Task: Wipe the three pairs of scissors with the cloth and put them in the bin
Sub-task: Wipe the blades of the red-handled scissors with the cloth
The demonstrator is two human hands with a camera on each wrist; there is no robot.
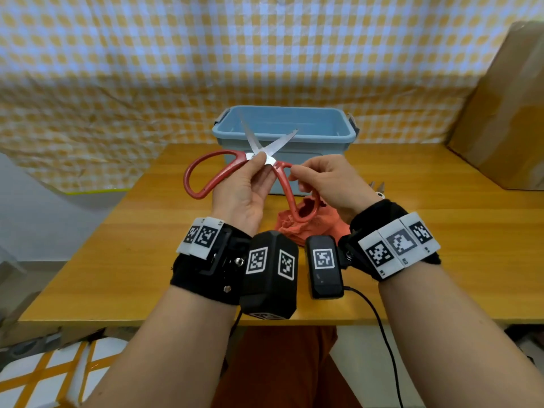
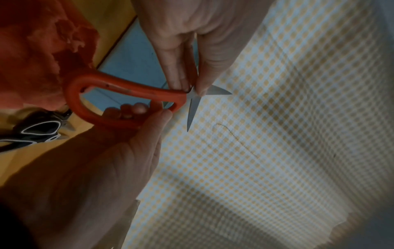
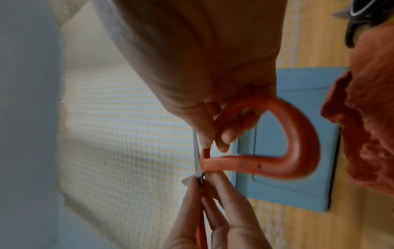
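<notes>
While blades gape, both hands [image 1: 244, 187] pinch red scissors [image 1: 203, 175].

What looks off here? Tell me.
The red scissors are held up with blades splayed wide open, both hands pinching near the pivot. The cloth lies unused on the table. Nothing looks damaged or spilled.

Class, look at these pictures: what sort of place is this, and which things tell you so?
Probably a makeshift work or recording corner, not a home kitchen: a plain wooden table, a checked cloth backdrop hung behind it, and a big cardboard box beside.
</notes>
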